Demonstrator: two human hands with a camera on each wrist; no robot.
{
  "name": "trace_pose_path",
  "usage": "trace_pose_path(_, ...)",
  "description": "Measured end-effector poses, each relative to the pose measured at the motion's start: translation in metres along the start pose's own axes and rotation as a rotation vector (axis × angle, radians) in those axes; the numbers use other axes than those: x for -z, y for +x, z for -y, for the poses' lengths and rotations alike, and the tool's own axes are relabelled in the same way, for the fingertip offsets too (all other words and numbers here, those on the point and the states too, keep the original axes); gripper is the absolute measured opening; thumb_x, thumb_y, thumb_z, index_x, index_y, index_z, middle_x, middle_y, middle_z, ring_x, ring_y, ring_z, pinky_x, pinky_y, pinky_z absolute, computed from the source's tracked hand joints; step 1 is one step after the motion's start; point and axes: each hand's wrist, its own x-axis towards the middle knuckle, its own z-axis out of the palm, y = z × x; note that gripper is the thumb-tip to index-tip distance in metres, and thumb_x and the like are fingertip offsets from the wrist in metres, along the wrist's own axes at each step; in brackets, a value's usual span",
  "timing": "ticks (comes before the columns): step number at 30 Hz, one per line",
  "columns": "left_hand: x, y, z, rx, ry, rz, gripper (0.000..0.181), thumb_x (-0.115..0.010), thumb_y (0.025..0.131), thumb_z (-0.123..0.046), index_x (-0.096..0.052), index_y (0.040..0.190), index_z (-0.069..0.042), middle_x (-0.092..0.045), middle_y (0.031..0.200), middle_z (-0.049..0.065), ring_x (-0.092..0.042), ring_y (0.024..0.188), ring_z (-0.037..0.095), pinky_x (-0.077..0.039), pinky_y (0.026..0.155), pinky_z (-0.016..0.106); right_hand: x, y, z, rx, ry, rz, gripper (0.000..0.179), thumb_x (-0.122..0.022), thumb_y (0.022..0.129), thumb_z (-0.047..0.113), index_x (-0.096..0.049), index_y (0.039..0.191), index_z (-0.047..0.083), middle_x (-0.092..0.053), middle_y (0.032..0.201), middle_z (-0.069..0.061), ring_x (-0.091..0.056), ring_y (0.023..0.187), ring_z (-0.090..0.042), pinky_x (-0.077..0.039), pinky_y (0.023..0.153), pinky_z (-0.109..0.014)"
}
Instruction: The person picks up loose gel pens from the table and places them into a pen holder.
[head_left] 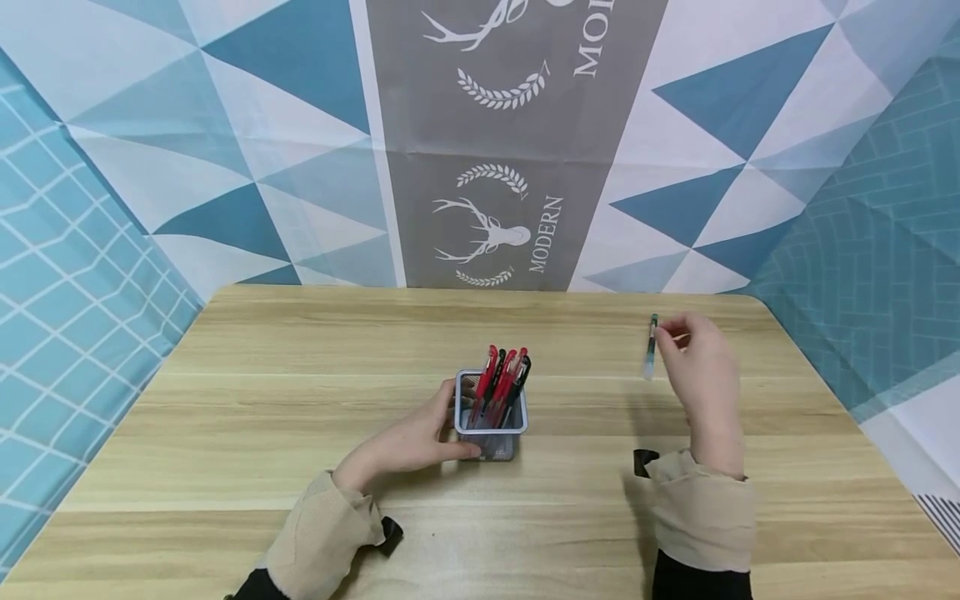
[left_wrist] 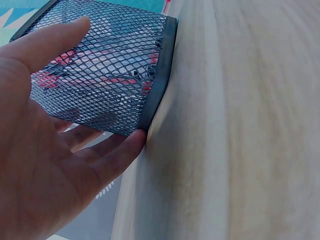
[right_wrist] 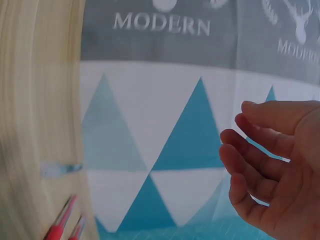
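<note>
My left hand (head_left: pixel 408 437) holds a mesh pen holder (head_left: pixel 491 446), thumb on the near side and fingers round the far side. Several red and black pens (head_left: pixel 501 383) stand in it, leaning right. The left wrist view shows the dark mesh wall (left_wrist: pixel 100 65) between thumb and fingers. Over the right part of the table is my right hand (head_left: pixel 701 367), its fingers loosely bent with nothing between them. Just left of its fingertips lies a pen with a dark green end (head_left: pixel 652 346). Two red pens (right_wrist: pixel 60 220) appear low in the right wrist view; the hand hides them in the head view.
The wooden table (head_left: pixel 315 358) reaches back to a patterned cloth wall (head_left: pixel 487 150). Blue cloths also hang on the left (head_left: pixel 67 275) and right (head_left: pixel 885 225) sides.
</note>
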Motion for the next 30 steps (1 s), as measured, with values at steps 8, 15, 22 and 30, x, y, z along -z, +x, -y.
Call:
trace_pose_path(8,-0.001,0.000,0.000,0.009,-0.008,0.001,0.090,-0.073,0.074,-0.033,-0.012,0.139,-0.020,-0.047,0.126,0.007,-0.047,0.118,0.018,-0.031,0.105,0.041,0.009,0.001,-0.028,-0.144,-0.050,0.051,0.035,-0.046,0.093,0.026,-0.056,0.107,-0.005,-0.058,0.100,-0.023,-0.054,0.082,-0.033,-0.043,0.062,-0.038)
trace_pose_path(15,0.000,0.000,-0.001,0.009,-0.008,0.002,0.089,-0.073,0.074,-0.032,-0.012,0.139,-0.020,-0.048,0.125,0.007,-0.048,0.117,0.018,-0.032,0.105,0.041,0.015,-0.002,-0.049,-0.276,-0.117,0.115,0.037,-0.046,0.092,0.023,-0.054,0.106,-0.010,-0.058,0.090,-0.025,-0.055,0.063,-0.027,-0.037,0.050,-0.029)
trace_pose_path(22,-0.001,0.000,-0.001,0.004,-0.020,0.006,0.089,-0.073,0.074,-0.030,-0.013,0.138,-0.020,-0.050,0.122,0.005,-0.050,0.113,0.015,-0.033,0.104,0.039,0.017,-0.002,-0.065,-0.374,-0.150,0.243,0.036,-0.050,0.090,0.021,-0.053,0.103,-0.012,-0.058,0.088,-0.027,-0.051,0.075,-0.033,-0.038,0.052,-0.031)
trace_pose_path(30,0.000,-0.001,-0.002,0.014,-0.013,0.005,0.088,-0.073,0.075,-0.031,-0.014,0.138,-0.020,-0.049,0.122,0.006,-0.050,0.113,0.017,-0.033,0.103,0.040,0.017,-0.002,-0.073,-0.377,-0.198,0.359,0.033,-0.051,0.088,0.017,-0.057,0.099,-0.013,-0.057,0.096,-0.030,-0.052,0.084,-0.038,-0.042,0.062,-0.037)
